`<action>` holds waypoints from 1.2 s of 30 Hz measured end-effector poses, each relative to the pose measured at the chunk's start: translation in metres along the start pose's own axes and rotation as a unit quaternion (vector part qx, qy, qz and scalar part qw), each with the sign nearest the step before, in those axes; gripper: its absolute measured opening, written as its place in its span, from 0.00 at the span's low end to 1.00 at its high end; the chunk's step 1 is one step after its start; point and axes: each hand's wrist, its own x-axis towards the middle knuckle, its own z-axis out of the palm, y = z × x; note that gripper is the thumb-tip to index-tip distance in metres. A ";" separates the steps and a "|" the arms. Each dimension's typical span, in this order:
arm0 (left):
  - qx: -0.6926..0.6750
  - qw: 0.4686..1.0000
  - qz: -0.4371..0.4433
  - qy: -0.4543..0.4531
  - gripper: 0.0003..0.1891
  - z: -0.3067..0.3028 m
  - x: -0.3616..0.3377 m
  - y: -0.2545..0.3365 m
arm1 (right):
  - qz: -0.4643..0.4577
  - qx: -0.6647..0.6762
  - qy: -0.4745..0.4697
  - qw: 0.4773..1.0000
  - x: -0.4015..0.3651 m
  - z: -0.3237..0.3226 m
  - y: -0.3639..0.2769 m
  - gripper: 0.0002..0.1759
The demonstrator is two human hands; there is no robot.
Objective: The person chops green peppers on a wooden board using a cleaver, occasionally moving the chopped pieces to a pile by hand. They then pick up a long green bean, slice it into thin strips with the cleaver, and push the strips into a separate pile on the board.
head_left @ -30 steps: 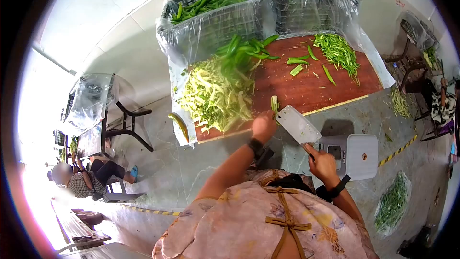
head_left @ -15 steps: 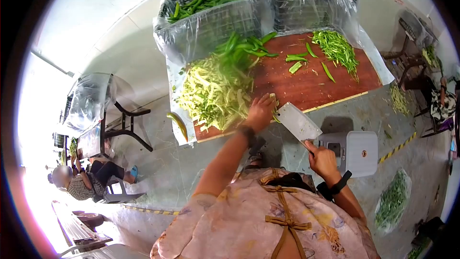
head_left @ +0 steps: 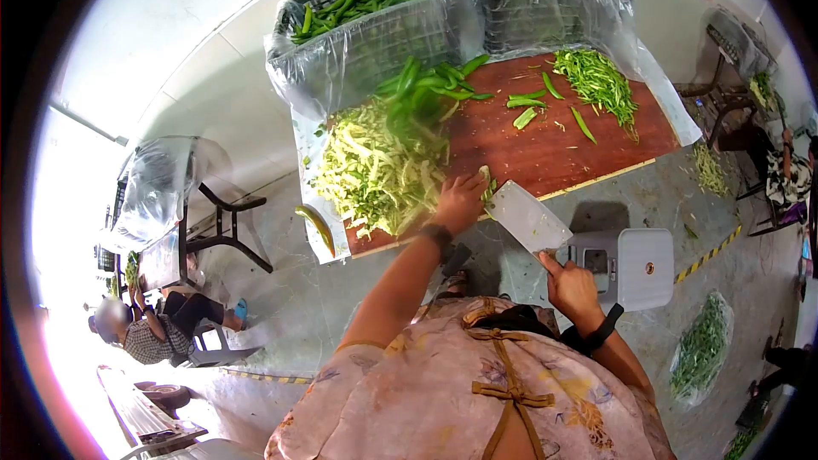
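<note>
My right hand [head_left: 574,290] grips the handle of a cleaver [head_left: 530,220]. Its broad blade points up and left, with its far end at the front edge of the reddish-brown board [head_left: 528,158]. My left hand [head_left: 461,204] is bent over that edge, its fingers pressed on a green pepper piece [head_left: 487,186] beside the blade. Much of this piece is hidden by the fingers. Left of that hand lies a large heap of pale green shreds [head_left: 379,172]. Whole green peppers [head_left: 426,89] rest behind the heap, partly blurred.
A plastic-lined crate of green peppers [head_left: 362,2] and another lined crate [head_left: 558,13] stand at the back. Darker shreds [head_left: 596,89] are piled at the board's right. A grey-white stool [head_left: 645,268] is near my right hand. A seated person [head_left: 153,328] is at left.
The cleaver and my right hand have shifted only slightly. More green slices show between my left fingertips and the blade. My view has tilted a little.
</note>
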 end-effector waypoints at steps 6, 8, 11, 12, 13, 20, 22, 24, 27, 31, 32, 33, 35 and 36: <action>-0.010 0.999 -0.023 -0.025 0.23 -0.007 0.001 0.005 | -0.002 0.014 -0.002 1.000 0.002 -0.001 -0.001 0.21; -0.008 0.999 -0.023 -0.032 0.23 -0.004 0.001 0.005 | 0.001 0.013 -0.001 1.000 0.007 -0.001 -0.002 0.21; 0.030 0.999 -0.031 -0.033 0.22 0.002 0.009 0.002 | 0.007 0.021 0.014 1.000 0.012 0.003 -0.001 0.21; 0.009 0.995 -0.075 -0.070 0.21 0.001 0.013 0.002 | 0.002 0.025 0.015 1.000 0.013 0.003 -0.002 0.22; -0.014 0.987 -0.119 -0.111 0.21 0.001 0.015 0.004 | 0.000 0.030 0.014 0.999 0.011 0.003 -0.002 0.22; -0.036 0.998 0.048 -0.021 0.15 -0.016 -0.019 0.029 | 0.029 0.031 0.005 0.999 0.016 0.002 0.005 0.27; -0.060 0.996 0.050 -0.032 0.12 -0.012 -0.026 0.036 | 0.029 0.038 -0.009 0.999 0.019 -0.005 0.002 0.27; -0.058 0.997 0.042 -0.008 0.12 -0.005 -0.030 0.037 | 0.024 0.043 -0.001 0.999 0.019 -0.001 0.005 0.26; -0.020 0.999 0.029 0.019 0.13 0.002 -0.036 0.040 | 0.014 0.045 0.003 0.999 0.019 -0.003 0.003 0.26; 0.048 0.998 0.021 0.025 0.14 0.002 -0.037 0.046 | 0.012 0.030 0.007 0.999 0.018 0.003 0.002 0.25; 0.054 0.999 -0.001 0.000 0.17 0.002 -0.036 0.048 | 0.012 0.033 0.012 0.999 0.017 0.004 0.000 0.25; 0.061 0.998 -0.008 0.009 0.17 0.002 -0.037 0.050 | -0.001 0.030 0.016 0.999 0.016 0.006 -0.001 0.25; 0.103 0.995 -0.018 0.002 0.19 0.001 -0.039 0.054 | 0.017 0.026 0.011 0.999 0.015 0.010 -0.003 0.25; 0.088 0.996 -0.018 0.004 0.21 -0.001 -0.040 0.055 | 0.027 0.023 -0.009 0.999 0.016 0.008 -0.005 0.26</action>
